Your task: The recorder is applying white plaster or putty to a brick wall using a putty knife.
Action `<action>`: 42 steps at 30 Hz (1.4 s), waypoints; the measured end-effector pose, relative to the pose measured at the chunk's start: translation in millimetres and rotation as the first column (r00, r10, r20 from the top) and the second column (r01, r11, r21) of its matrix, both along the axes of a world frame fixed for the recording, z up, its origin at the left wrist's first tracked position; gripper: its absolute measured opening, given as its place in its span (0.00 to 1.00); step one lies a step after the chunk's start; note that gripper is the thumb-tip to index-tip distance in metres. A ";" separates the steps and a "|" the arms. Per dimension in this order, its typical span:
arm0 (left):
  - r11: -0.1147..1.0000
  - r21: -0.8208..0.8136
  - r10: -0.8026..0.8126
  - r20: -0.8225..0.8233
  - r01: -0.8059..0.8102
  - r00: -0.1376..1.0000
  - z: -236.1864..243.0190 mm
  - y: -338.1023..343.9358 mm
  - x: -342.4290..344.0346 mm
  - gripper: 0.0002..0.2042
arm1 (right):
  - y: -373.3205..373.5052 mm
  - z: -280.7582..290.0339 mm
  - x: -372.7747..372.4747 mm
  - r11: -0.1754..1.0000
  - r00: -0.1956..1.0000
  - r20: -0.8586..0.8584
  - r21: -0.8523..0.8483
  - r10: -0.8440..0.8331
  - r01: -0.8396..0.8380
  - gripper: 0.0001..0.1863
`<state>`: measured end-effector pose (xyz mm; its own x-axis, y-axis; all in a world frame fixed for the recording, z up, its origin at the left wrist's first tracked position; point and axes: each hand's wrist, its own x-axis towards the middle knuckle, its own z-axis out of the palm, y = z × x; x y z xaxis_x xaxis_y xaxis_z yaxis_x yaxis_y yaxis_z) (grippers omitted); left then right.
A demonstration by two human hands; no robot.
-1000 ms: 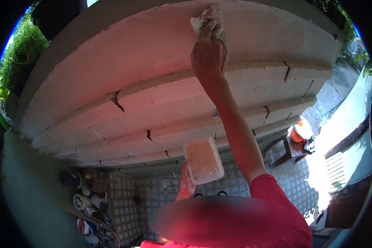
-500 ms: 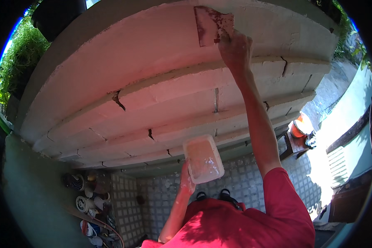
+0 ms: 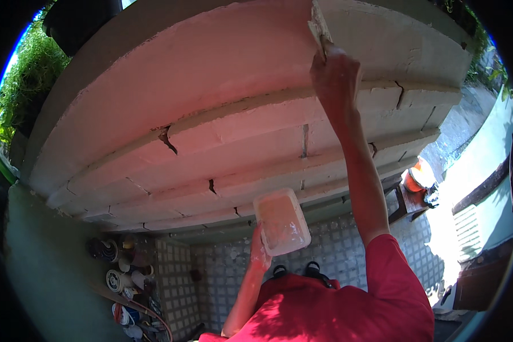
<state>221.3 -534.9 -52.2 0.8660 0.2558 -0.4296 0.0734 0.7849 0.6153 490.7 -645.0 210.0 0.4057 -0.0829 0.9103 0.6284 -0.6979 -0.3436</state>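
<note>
My right hand (image 3: 337,71) is raised high against the pale, stepped wall (image 3: 228,62), its fingers closed round the handle of a putty knife (image 3: 320,25). The blade is turned nearly edge-on and is smeared with whitish paste. Whether its edge touches the wall I cannot tell. Lower down, my left hand (image 3: 260,251) grips the side of a white rectangular plastic tub (image 3: 282,222), tilted so that its inside shows. Some pale paste lies in the tub. Dark cracks (image 3: 167,141) run through the ledges of the wall below the knife.
Jars, cans and tools (image 3: 119,279) crowd the lower left beside a green wall (image 3: 51,256). At the right, an orange and white bucket (image 3: 419,176) stands on a small wooden table (image 3: 409,202). Tiled floor (image 3: 222,290) lies under my feet. Plants (image 3: 31,74) grow at the far left.
My right hand has moved slightly right and down, and the putty knife has turned from showing its broad face to nearly edge-on. The left hand and tub have barely moved.
</note>
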 end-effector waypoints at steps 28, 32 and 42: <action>0.999 0.001 0.044 -0.078 -0.044 0.996 -3.0 20.2 -0.2 0.24 | -39.4 3.5 6.2 0.989 0.994 -0.028 0.097 -0.109 0.111 0.13; 1.000 0.013 0.024 -0.053 -0.023 0.998 -1.9 22.7 2.0 0.24 | 28.3 -19.0 -2.8 0.996 0.998 0.015 -0.061 0.060 -0.059 0.05; 1.000 0.021 0.016 0.018 -0.016 1.000 4.6 21.3 2.3 0.26 | 22.8 0.9 -33.7 0.971 0.969 0.075 0.030 0.235 -0.238 0.18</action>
